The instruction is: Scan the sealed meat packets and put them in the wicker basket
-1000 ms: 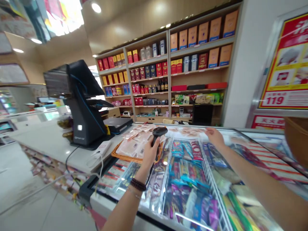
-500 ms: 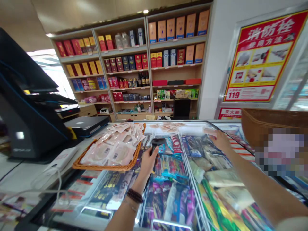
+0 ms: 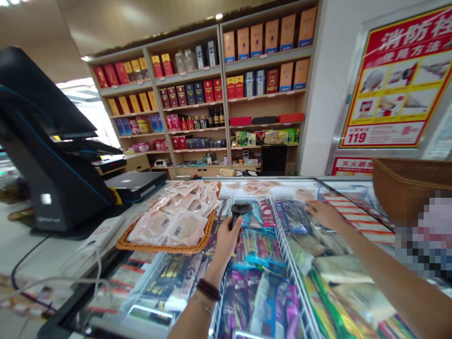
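Glass-topped freezer [image 3: 339, 180]: left hand [image 3: 226, 245] grip shut round black plastic scanner [image 3: 240, 210]; right hand [image 3: 326, 214] grip open, empty.

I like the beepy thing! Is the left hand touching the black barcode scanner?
Touching. The head view shows the left hand wrapped around the handle of the black barcode scanner, with the scanner's head sticking out above it.

a wire divider [image 3: 287, 273] stands between left hand [image 3: 226, 247] and right hand [image 3: 326, 214], wicker tray [image 3: 158, 249] just left.
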{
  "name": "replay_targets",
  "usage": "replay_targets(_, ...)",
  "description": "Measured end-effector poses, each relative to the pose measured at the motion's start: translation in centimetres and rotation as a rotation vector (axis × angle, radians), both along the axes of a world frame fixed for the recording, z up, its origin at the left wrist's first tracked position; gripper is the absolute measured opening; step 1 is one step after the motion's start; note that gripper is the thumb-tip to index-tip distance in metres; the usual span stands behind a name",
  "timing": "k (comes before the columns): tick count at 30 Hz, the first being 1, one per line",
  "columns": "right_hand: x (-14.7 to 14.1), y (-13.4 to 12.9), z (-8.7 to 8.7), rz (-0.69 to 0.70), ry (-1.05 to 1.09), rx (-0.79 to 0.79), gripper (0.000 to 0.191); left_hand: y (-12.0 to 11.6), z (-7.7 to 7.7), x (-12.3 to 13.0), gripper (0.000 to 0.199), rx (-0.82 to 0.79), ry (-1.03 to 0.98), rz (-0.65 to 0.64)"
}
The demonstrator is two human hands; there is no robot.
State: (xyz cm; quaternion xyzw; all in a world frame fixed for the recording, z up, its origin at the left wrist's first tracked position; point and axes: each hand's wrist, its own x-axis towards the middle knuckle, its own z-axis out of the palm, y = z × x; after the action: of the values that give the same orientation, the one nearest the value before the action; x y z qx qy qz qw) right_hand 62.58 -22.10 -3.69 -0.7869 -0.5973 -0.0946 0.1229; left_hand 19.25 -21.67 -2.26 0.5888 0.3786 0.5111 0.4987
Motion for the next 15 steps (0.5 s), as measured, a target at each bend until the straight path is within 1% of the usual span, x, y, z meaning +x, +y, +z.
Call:
replay_targets(3, -3.1, -0.8, -0.2, 0.217, 0.267, 0.075, 0.034, -0.1, 0.2, -0.1, 0.081, 0.018, 0.009, -0.02)
replay_targets(4, -4.3, -1.0, -0.3, 0.251, 0.352, 0.102, 0.031, -0.2, 0.3, -0.2, 0.08, 0.024, 0.012, -0.03)
replay_targets(5, -5.5, -1.2, -0.4, 0.256, 0.42, 0.119, 0.027, -0.2, 0.4, -0.3, 0.079, 0.029, 0.014, -0.037)
replay_targets(6, -6.6, -1.2, -0.4, 0.244, 0.467, 0.14, 0.023, -0.3, 0.4, -0.3, 0.079, 0.031, 0.016, -0.043)
replay_targets(8, -8.4, -1.1, -0.5, 0.195, 0.49, 0.21, 0.018, -0.4, 0.4, -0.3, 0.076, 0.031, 0.023, -0.047)
replay_targets(10, -9.7, -0.6, -0.5, 0.109, 0.461, 0.284, 0.033, -0.4, 0.2, -0.2, 0.073, 0.036, 0.025, -0.039)
replay_targets(11, -10.3, -0.2, -0.5, 0.063, 0.448, 0.301, 0.04, -0.5, 0.1, -0.2, 0.072, 0.038, 0.025, -0.031)
replay_targets(12, -10.8, 0.2, -0.4, 0.025, 0.448, 0.299, 0.043, -0.5, 0.0, -0.1, 0.071, 0.04, 0.024, -0.024)
replay_targets(13, -11.3, 0.6, -0.4, 0.009, 0.47, 0.284, 0.043, -0.5, -0.1, 0.0, 0.071, 0.041, 0.023, -0.019)
replay_targets(15, -12.6, 1.3, -0.5, 0.073, 0.593, 0.288, 0.045, -0.6, -0.2, 0.1, 0.07, 0.039, 0.026, -0.02)
